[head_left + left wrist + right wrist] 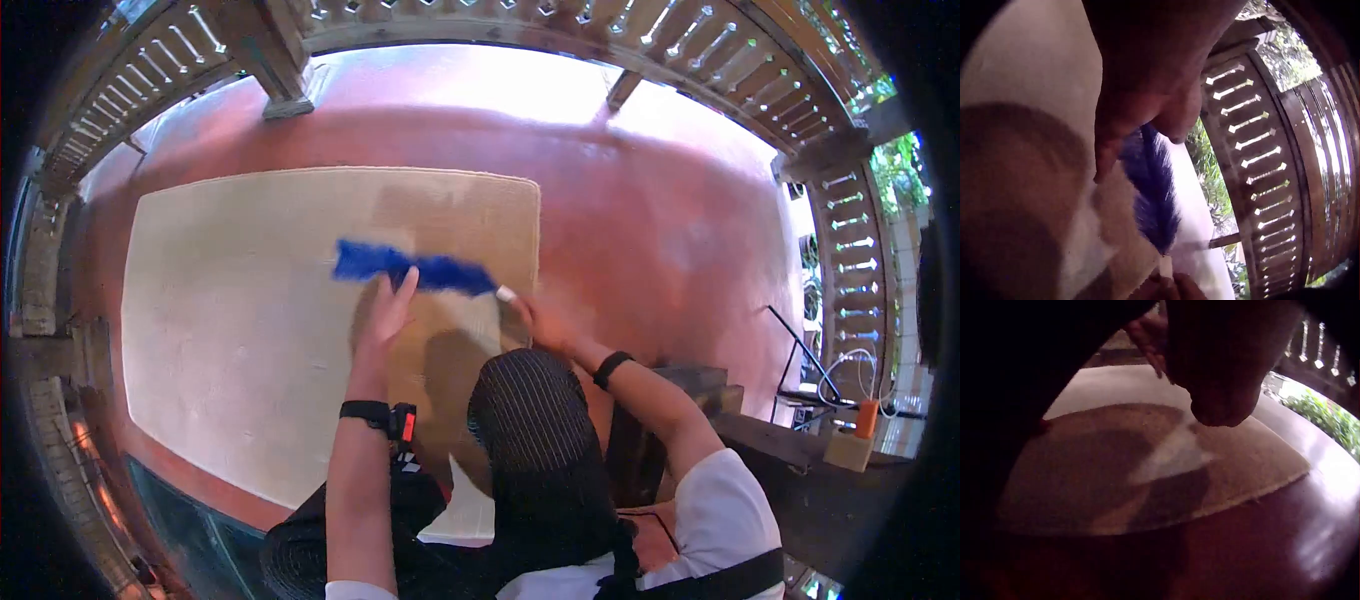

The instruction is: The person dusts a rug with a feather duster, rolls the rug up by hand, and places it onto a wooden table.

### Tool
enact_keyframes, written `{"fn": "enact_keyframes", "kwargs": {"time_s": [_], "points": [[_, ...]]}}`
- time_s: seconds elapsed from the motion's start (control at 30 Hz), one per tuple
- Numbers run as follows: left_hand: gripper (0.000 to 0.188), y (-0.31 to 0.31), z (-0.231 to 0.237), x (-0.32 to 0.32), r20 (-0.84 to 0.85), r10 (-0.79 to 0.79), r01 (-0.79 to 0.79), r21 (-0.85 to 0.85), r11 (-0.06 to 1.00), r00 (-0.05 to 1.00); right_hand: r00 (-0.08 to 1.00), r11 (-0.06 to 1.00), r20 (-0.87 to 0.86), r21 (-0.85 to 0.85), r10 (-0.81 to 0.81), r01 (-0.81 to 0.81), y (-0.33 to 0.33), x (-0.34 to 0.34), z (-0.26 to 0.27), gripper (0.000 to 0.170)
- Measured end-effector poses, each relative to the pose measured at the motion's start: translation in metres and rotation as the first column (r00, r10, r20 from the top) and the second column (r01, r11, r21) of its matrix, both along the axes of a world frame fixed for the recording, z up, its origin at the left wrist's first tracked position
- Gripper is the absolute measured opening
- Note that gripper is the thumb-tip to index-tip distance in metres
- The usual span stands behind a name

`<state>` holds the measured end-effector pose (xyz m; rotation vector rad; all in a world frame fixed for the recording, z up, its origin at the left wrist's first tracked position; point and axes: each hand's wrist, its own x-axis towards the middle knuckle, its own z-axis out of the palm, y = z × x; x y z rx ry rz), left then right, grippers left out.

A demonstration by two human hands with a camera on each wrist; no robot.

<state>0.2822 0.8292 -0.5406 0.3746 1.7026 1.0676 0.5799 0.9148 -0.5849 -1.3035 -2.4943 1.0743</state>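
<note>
Blue fluff covers the duster (458, 275) over the cream rug (230, 280), its white handle (506, 294) held in the fingers of the right hand (542, 322), likely for steering, while the left hand (386, 316) touches it, maybe pinching; I cannot tell.

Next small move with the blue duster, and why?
Probably take the left hand off the middle of the blue duster: the right hand holds its white handle, so that hand alone could likely sweep the cream mat.

No readable text or numbers.
</note>
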Motion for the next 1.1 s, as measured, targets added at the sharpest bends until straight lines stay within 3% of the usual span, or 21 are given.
{"fn": "enact_keyframes", "kwargs": {"time_s": [0.03, 0.07, 0.13, 0.2, 0.23, 0.33, 0.37, 0.43, 0.47, 0.53, 0.6, 0.63, 0.7, 0.73, 0.77, 0.83, 0.87, 0.97, 1.07, 1.1], "points": [[0.067, 0.005, 0.015, 0.003, 0.028, 0.081, -0.08, -0.039, 0.996, 0.996, 0.995, 0.995, -0.069, -0.063, 0.07, -0.074, -0.01, -0.007, 0.003, 0.033], [0.062, 0.001, -0.01, -0.003, -0.11, 0.085, -0.082, 0.029, 0.996, 0.99, 0.981, 0.981, -0.142, -0.124, 0.131, -0.149, -0.021, -0.012, 0.006, 0.033], [0.053, -0.005, -0.087, -0.021, -0.373, 0.107, -0.049, 0.164, 0.985, 0.922, 0.955, 0.847, -0.28, -0.48, 0.098, -0.228, -0.033, -0.002, 0.019, 0.028], [0.046, -0.013, -0.096, -0.026, -0.045, 0.069, -0.059, 0.199, 0.978, 0.997, 0.925, 0.73, -0.359, -0.598, 0.124, -0.33, -0.036, 0.005, 0.021, 0.031], [0.043, -0.014, -0.098, -0.024, 0.126, 0.039, -0.065, 0.216, 0.974, 0.991, 0.907, 0.73, -0.378, -0.565, 0.186, -0.386, -0.035, 0.005, 0.02, 0.033], [0.039, -0.024, -0.089, -0.003, 0.27, 0.219, -0.304, 0.329, 0.894, 0.938, 0.899, 0.759, -0.215, -0.481, 0.383, -0.438, -0.023, -0.001, 0.026, 0.044], [0.039, -0.028, -0.082, 0.005, 0.299, 0.201, -0.302, 0.344, 0.889, 0.933, 0.891, 0.772, -0.119, -0.457, 0.439, -0.442, -0.02, -0.006, 0.029, 0.049], [0.041, -0.034, -0.065, 0.018, 0.355, 0.16, -0.298, 0.377, 0.877, 0.921, 0.94, 0.75, -0.238, -0.568, 0.245, -0.339, -0.028, -0.014, 0.017, 0.045], [0.045, -0.036, -0.059, 0.024, 0.31, 0.22, -0.311, 0.287, 0.906, 0.925, 0.949, 0.725, -0.283, -0.623, 0.139, -0.293, -0.032, -0.017, 0.008, 0.043], [0.052, -0.043, -0.052, 0.034, 0.201, 0.32, -0.344, 0.097, 0.934, 0.926, 0.938, 0.834, -0.255, -0.442, 0.236, -0.331, -0.039, -0.021, -0.03, 0.042], [0.062, -0.071, -0.1, 0.007, -0.008, -0.034, 0.034, 0.011, 0.999, 0.999, 0.945, 0.915, -0.169, -0.251, 0.279, -0.315, -0.045, -0.011, -0.041, 0.041], [0.067, -0.085, -0.117, -0.006, -0.101, -0.218, 0.214, -0.055, 0.975, 0.971, 0.957, 0.947, -0.106, -0.147, 0.27, -0.284, -0.045, 0.001, -0.039, 0.041], [0.072, -0.104, -0.106, -0.012, -0.147, -0.393, 0.355, -0.233, 0.906, 0.908, 0.947, 0.949, 0.066, -0.004, 0.315, -0.316, -0.036, 0.036, -0.055, 0.043], [0.074, -0.11, -0.098, -0.014, -0.159, -0.482, 0.416, -0.323, 0.85, 0.861, 0.971, 0.979, 0.123, -0.058, 0.203, -0.197, -0.023, 0.052, -0.066, 0.047], [0.076, -0.114, -0.092, -0.015, -0.163, -0.466, 0.398, -0.327, 0.857, 0.869, 0.979, 0.992, 0.182, -0.103, 0.088, -0.07, -0.011, 0.068, -0.077, 0.053], [0.079, -0.127, -0.089, -0.016, -0.161, -0.431, 0.359, -0.343, 0.868, 0.888, 0.924, 0.968, 0.296, -0.002, -0.241, 0.252, 0.013, 0.087, -0.074, 0.054], [0.08, -0.133, -0.095, -0.018, -0.141, -0.433, 0.363, -0.352, 0.863, 0.891, 0.884, 0.946, 0.355, 0.221, -0.305, 0.237, 0.016, 0.099, -0.07, 0.053], [0.081, -0.14, -0.126, -0.03, -0.084, -0.438, 0.385, -0.353, 0.853, 0.895, 0.664, 0.664, 0.101, 0.26, -0.741, 0.701, 0.044, 0.12, -0.1, 0.047], [0.081, -0.133, -0.122, -0.019, -0.002, -0.435, 0.415, -0.299, 0.859, 0.9, 0.791, 0.771, -0.087, 0.18, -0.606, 0.61, 0.03, 0.108, -0.096, 0.046], [0.081, -0.13, -0.108, -0.006, 0.042, -0.423, 0.418, -0.266, 0.869, 0.905, 0.901, 0.898, -0.077, 0.075, -0.428, 0.433, 0.017, 0.087, -0.046, 0.048]]}}
